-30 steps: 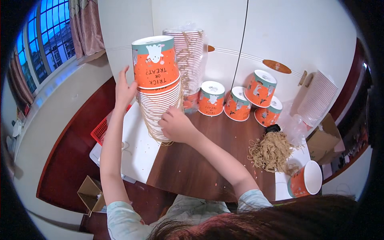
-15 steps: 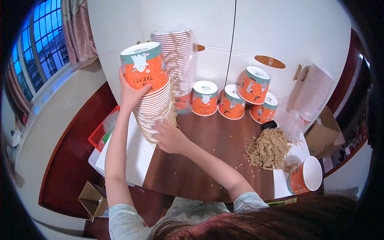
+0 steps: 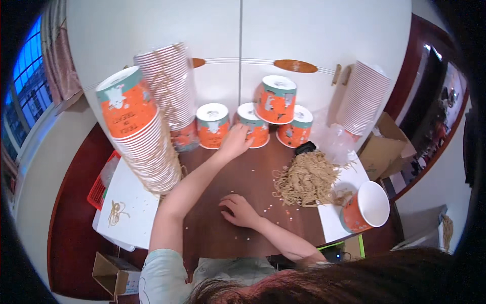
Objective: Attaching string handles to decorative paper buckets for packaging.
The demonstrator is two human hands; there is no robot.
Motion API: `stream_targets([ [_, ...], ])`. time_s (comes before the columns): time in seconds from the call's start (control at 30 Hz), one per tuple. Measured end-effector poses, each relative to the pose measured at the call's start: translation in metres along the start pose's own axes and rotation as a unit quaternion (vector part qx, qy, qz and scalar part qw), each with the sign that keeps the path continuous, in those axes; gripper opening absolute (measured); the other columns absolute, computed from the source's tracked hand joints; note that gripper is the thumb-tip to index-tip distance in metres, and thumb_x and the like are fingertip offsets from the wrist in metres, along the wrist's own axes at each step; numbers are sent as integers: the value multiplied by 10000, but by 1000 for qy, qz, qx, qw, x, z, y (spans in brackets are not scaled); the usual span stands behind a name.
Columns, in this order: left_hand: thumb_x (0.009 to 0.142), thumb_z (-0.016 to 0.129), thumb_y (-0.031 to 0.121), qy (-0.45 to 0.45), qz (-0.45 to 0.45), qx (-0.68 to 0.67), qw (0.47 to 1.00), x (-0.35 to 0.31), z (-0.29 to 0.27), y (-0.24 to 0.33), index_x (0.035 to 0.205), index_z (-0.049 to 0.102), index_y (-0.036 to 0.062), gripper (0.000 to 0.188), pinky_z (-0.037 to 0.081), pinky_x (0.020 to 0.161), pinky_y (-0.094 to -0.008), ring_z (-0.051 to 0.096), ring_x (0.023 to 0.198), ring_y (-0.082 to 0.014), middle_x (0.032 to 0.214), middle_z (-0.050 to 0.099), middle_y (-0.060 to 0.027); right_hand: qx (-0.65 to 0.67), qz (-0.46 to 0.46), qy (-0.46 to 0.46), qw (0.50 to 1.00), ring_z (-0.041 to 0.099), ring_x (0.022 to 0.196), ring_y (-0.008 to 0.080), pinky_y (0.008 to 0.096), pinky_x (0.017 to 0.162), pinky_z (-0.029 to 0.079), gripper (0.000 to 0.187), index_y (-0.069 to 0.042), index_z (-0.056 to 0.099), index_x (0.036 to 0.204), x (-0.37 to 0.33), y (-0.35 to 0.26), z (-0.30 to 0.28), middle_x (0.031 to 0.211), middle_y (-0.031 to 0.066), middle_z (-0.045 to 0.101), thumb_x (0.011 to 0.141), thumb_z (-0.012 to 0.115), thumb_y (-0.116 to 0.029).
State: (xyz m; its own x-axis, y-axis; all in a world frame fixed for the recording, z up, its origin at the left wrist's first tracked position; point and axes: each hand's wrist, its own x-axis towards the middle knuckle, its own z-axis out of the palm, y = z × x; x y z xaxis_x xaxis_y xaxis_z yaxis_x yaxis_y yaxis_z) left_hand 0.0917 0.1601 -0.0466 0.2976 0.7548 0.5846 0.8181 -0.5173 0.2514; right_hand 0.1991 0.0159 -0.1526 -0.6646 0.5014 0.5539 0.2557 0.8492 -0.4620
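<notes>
My left hand reaches to the back of the brown table, its fingers partly spread over the front of an upturned orange and green paper bucket. Whether they touch it I cannot make out. Beside it stands another upturned bucket, with a third to the right; one more rests on top, bridging two of them. Low over the table's middle is my right hand, thumb and fingers apart, holding nothing. At the left leans a tall nested bucket stack, tan strings hanging along its side.
Behind it rises a plastic-wrapped bucket stack. A heap of tan string lies at the right, near an upright open bucket on the white tabletop edge. Another wrapped stack and a cardboard box stand farther right. Loose string lies left.
My left hand has let go of the tall stack and moved right to the upturned buckets. My right hand has left the stack's side and moved down over the table. The view has shifted right.
</notes>
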Motion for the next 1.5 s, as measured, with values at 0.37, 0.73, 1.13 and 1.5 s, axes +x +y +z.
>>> stream_targets([
  [0.37, 846, 522, 116, 89, -324, -852, 402, 77, 150, 5, 914, 494, 66, 89, 397, 509, -190, 523, 698, -124, 809, 550, -26, 27, 13, 102, 994, 486, 959, 371, 407, 854, 398, 319, 5, 516, 993, 3, 9, 17, 995, 195, 524, 697, 565, -101],
  [0.73, 842, 499, 58, 128, -79, -439, 886, 15, -5, 22, 833, 442, 33, 62, 390, 503, -211, 499, 572, -102, 695, 510, -31, 146, 128, 97, 976, 519, 843, 303, 368, 761, 419, 144, -33, 563, 858, -1, 23, 14, 860, 131, 558, 725, 560, -88],
  [1.13, 823, 485, 197, 15, -147, -102, 984, -147, -56, 17, 946, 584, 17, 240, 483, 719, -357, 586, 838, -337, 855, 607, -193, 387, 292, 413, 771, 461, 678, 63, 198, 613, 386, 123, -57, 481, 938, 1, 49, -11, 755, -6, 498, 872, 488, -161],
  [1.5, 770, 565, 128, -96, 58, -109, 988, -165, -108, 69, 872, 541, 72, 119, 486, 550, -332, 591, 641, -247, 851, 569, -90, 502, 239, 316, 769, 405, 1117, 164, 300, 961, 289, 400, -23, 393, 1202, -2, 60, -41, 1185, 89, 451, 891, 343, -269],
])
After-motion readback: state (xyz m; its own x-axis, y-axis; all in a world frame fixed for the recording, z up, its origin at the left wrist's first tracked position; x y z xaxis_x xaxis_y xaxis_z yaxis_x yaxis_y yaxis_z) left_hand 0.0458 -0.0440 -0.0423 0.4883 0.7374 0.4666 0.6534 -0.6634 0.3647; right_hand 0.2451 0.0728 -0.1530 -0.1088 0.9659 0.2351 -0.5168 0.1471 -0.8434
